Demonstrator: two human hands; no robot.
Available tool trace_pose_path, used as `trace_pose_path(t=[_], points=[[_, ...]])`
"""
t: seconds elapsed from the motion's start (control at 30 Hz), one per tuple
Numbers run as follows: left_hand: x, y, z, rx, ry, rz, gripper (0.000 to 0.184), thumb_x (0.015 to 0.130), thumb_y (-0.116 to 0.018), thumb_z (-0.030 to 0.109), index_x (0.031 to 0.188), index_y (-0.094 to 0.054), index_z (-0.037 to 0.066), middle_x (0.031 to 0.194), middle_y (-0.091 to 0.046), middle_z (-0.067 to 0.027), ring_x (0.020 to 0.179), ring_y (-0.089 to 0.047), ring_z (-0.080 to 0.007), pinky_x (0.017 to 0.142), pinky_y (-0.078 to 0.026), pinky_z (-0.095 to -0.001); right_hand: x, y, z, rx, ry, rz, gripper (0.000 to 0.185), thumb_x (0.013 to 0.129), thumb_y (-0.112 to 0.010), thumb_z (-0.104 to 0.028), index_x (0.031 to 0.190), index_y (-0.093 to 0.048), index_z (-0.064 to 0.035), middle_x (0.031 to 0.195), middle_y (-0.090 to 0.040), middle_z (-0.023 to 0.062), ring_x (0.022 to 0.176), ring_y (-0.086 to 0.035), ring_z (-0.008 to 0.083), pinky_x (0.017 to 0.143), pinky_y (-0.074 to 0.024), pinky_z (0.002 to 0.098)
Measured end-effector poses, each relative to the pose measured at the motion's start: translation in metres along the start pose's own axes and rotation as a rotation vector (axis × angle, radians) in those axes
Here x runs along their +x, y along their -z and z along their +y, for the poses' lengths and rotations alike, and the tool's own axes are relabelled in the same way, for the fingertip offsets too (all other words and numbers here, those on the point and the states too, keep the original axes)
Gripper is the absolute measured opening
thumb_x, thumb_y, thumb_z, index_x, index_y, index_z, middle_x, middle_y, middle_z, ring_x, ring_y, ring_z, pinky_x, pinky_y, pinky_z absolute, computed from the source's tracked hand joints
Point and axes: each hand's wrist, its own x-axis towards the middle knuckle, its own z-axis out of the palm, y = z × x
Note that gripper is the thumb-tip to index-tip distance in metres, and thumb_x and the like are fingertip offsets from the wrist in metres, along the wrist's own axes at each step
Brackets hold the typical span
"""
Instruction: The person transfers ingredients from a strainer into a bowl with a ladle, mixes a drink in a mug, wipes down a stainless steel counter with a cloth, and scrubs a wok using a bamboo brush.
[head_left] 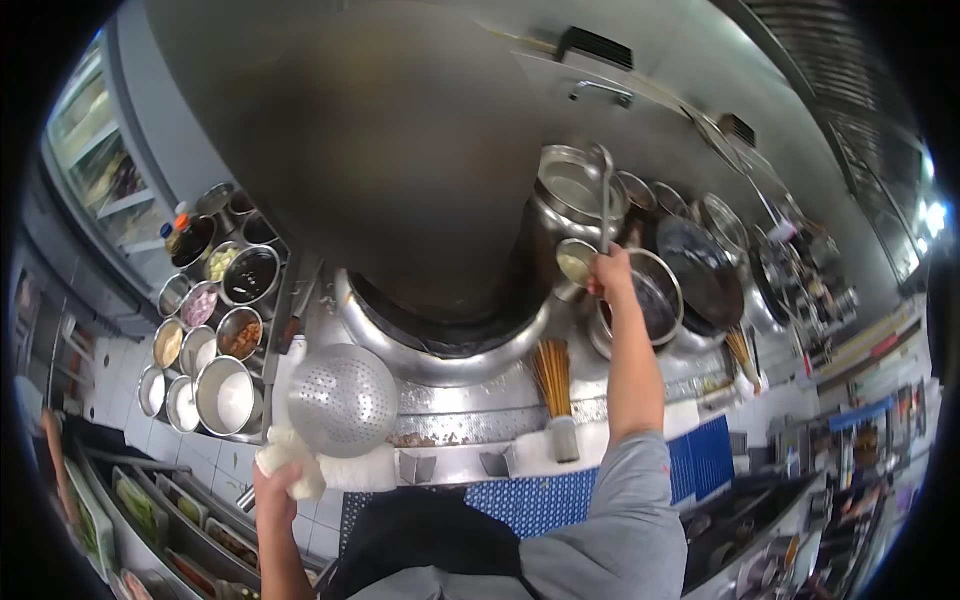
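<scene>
Left grip (pixel 276 486) on white cloth (pixel 303 472) beside perforated strainer (pixel 343 400), right grip (pixel 611 272) on ladle (pixel 605 205).

blue floor mat (pixel 540 498), glass-fronted cabinet (pixel 104 150)

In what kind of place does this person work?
Probably a commercial kitchen: there is a large round stove opening, many metal containers of ingredients at the left, and a big perforated strainer near the left hand.
</scene>
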Motion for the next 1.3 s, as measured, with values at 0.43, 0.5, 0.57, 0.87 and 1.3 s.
trace_pose_path(t=[0.43, 0.5, 0.57, 0.87, 1.3], points=[[-0.025, 0.069, 0.005, 1.369, -0.28, 0.387, 0.054, 0.066, -0.076, 0.027, 0.108, -0.064, -0.004, 0.125, -0.061, -0.0264, 0.119, -0.054, -0.0442, 0.102, -0.043, -0.0476, 0.111, -0.076, -0.097, 1.127, -0.275, -0.275, 0.015, 0.094, -0.053, -0.003, 0.08, -0.047, -0.0022, 0.064, -0.051, 0.0059, 0.049, -0.052, 0.0145, 0.043, -0.0518, 0.0223], [-0.024, 0.073, 0.0, 1.353, -0.196, 0.353, 0.056, 0.063, -0.077, 0.03, 0.105, -0.066, -0.005, 0.13, -0.057, -0.0285, 0.126, -0.048, -0.0445, 0.107, -0.039, -0.0489, 0.143, -0.101, -0.121, 0.969, -0.259, -0.381, 0.016, 0.093, -0.054, -0.004, 0.078, -0.05, -0.0031, 0.062, -0.052, 0.0059, 0.048, -0.053, 0.015, 0.041, -0.0494, 0.0249], [-0.031, 0.071, -0.002, 1.423, -0.125, 0.31, 0.058, 0.061, -0.078, 0.032, 0.103, -0.068, -0.005, 0.133, -0.055, -0.0296, 0.13, -0.045, -0.045, 0.109, -0.037, -0.0497, 0.155, -0.126, -0.13, 0.7, -0.215, -0.392, 0.017, 0.093, -0.054, -0.005, 0.076, -0.052, -0.0039, 0.06, -0.053, 0.0059, 0.046, -0.053, 0.0155, 0.04, -0.0468, 0.0273], [-0.018, 0.061, 0.027, 1.535, 0.103, 0.041, 0.059, 0.058, -0.076, 0.042, 0.1, -0.073, 0.0, 0.116, -0.065, -0.0264, 0.11, -0.06, -0.0419, 0.099, -0.046, -0.0472, 0.077, -0.069, -0.073, -0.206, 0.241, -0.123, 0.007, 0.084, -0.055, -0.003, 0.078, -0.059, -0.0013, 0.057, -0.055, 0.0082, 0.04, -0.053, 0.0199, 0.036, -0.0425, 0.0338], [-0.045, 0.123, -0.025, 0.457, 0.477, -0.101, 0.075, 0.068, -0.082, 0.043, 0.122, -0.059, -0.003, 0.107, -0.069, -0.0179, 0.096, -0.068, -0.0284, 0.082, -0.055, -0.0366, 0.127, -0.005, -0.004, 1.209, -0.421, -0.384, 0.01, 0.086, -0.054, 0.004, 0.077, -0.051, -0.0003, 0.071, -0.054, 0.0089, 0.056, -0.052, 0.0148, 0.047, -0.0498, 0.0223]])
